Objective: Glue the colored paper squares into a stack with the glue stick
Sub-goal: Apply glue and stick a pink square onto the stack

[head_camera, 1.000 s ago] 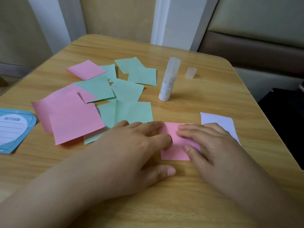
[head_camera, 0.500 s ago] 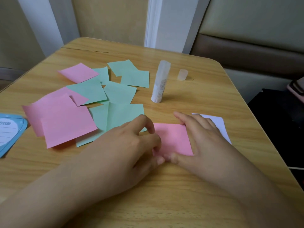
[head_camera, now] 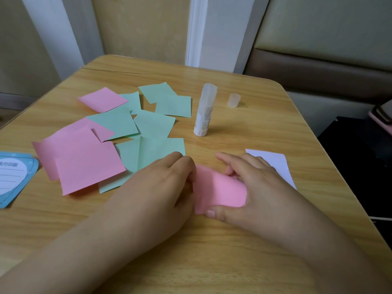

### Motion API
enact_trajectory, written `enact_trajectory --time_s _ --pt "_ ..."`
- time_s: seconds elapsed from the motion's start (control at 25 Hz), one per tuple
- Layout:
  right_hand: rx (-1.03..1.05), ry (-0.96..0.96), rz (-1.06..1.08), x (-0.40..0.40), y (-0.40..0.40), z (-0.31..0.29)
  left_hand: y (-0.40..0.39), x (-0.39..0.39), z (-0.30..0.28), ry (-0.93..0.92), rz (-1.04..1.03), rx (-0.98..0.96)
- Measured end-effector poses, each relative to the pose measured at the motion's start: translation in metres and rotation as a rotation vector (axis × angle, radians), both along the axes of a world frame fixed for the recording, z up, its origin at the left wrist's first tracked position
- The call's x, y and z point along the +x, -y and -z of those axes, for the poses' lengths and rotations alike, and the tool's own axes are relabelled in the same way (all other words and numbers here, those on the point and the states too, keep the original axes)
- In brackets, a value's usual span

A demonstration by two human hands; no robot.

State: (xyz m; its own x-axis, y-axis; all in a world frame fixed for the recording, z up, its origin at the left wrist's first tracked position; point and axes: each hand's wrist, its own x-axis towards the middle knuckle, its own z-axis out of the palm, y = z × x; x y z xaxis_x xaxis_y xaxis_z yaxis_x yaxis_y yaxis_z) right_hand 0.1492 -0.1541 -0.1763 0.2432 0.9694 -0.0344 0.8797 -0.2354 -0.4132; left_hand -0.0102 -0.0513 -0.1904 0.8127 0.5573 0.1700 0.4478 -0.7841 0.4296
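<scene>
I hold a small pink paper square [head_camera: 220,190] between both hands, low over the near middle of the light wooden counter [head_camera: 244,128]; my left hand [head_camera: 161,185] is curled with its fingertips closed on the square's left edge, and my right hand [head_camera: 252,187] grips the right side, thumb pressed under the near edge and fingers bent over the far edge; the paper bows upward between them, so it is lifted in the middle rather than lying flat; whether its near corner touches the wood I cannot tell.

Just beyond my right hand a pale lavender paper sheet [head_camera: 275,164] lies flat on the counter, partly hidden by my fingers; to the left spreads a loose scatter of mint green paper squares [head_camera: 152,124], overlapping one another, and my left hand covers the corner of the nearest one; further left lie larger pink paper squares [head_camera: 84,162], also overlapping, with one more pink square at the far edge of the scatter; at the left border a blue-edged printed card [head_camera: 14,177] with ruled lines sits partly out of view.

Behind the scatter the white translucent glue stick [head_camera: 204,112] stands upright and uncapped, well apart from both hands; its small clear plastic cap [head_camera: 233,100] stands just to its right.
</scene>
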Motion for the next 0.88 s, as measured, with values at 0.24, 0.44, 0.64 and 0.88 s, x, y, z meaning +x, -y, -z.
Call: enact_trajectory --time_s 0.24,0.44,0.64,0.88 --pt "0.144 -0.163 0.005 -0.008 0.001 0.006 -0.001 0.001 -0.010 0.227 -0.209 -0.550" --pt "0.374 -0.533 0.155 -0.014 0.002 0.001 -0.004 -0.003 -0.018 0.603 -0.155 -0.930" --pt "0.393 -0.955 0.291 -0.008 0.003 -0.004 0.001 -0.003 -0.022 0.575 -0.136 -0.990" --pt "0.462 -0.898 0.269 -0.012 0.003 -0.004 0.003 -0.001 -0.020 0.574 -0.186 -0.975"
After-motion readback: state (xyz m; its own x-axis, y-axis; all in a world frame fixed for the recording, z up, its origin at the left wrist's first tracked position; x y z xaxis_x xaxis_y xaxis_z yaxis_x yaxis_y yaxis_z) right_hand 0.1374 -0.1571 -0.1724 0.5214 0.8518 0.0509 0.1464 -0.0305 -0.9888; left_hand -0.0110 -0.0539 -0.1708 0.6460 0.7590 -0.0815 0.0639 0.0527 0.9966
